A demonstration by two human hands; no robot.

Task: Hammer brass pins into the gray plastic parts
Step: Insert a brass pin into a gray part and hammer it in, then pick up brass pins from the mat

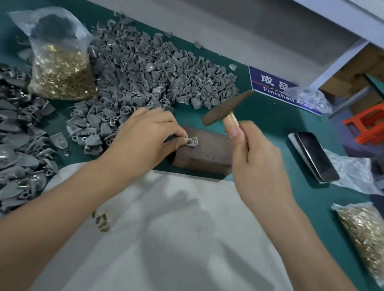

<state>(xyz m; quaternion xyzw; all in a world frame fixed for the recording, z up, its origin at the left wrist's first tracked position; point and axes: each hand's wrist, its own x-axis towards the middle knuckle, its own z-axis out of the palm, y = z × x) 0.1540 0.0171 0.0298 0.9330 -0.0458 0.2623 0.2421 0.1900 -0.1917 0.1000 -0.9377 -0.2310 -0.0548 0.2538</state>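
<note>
L hand point(147, 138) pinches gray part point(192, 142) — R hand point(254, 157) grips hammer point(227, 110); bag point(62, 58) w/ brass pins.

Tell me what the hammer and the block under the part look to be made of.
Hammer: dark, dull head, likely steel with a rusty brown tint; pale handle looks like wood.
Block: dark brown and matte, probably metal or hardwood; the picture leaves it open.

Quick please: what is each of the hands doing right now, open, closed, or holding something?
Left hand: pinches the gray plastic part on the wooden block.
Right hand: grips the hammer, raised above the block.
</note>
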